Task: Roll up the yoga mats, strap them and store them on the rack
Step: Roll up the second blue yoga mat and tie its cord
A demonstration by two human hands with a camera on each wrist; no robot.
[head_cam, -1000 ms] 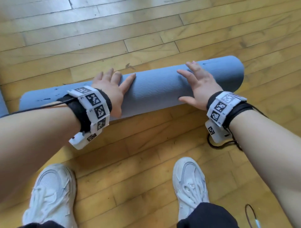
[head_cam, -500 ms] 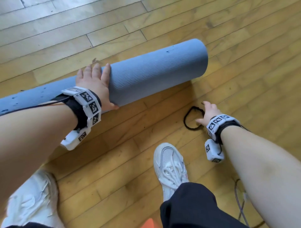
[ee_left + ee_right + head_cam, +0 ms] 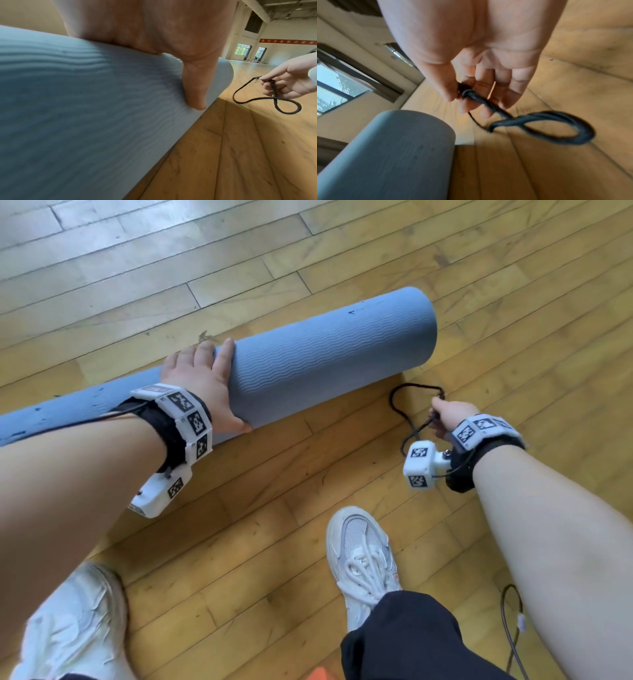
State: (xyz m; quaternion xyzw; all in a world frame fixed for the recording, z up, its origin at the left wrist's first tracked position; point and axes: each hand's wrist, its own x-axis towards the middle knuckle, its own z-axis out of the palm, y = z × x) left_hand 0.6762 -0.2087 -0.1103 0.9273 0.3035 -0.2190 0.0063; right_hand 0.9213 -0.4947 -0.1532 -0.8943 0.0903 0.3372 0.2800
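White marker wristbands [image 3: 191,419] (black-patterned), white sneakers [image 3: 363,556]

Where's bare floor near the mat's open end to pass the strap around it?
Bare floor lies beyond the mat end and behind the roll. The near side is crowded: the right hand pinches the strap, shoe below. The left hand rests on the mat mid-roll.

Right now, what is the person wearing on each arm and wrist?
Both forearms are bare, with no sleeves. The left wrist band is a black cuff ringed with white square tiles bearing black-and-white coded markers; a white camera housing hangs below it, and a thin black cable runs back along the arm. The right wrist band matches, with a white marker cube beneath it.
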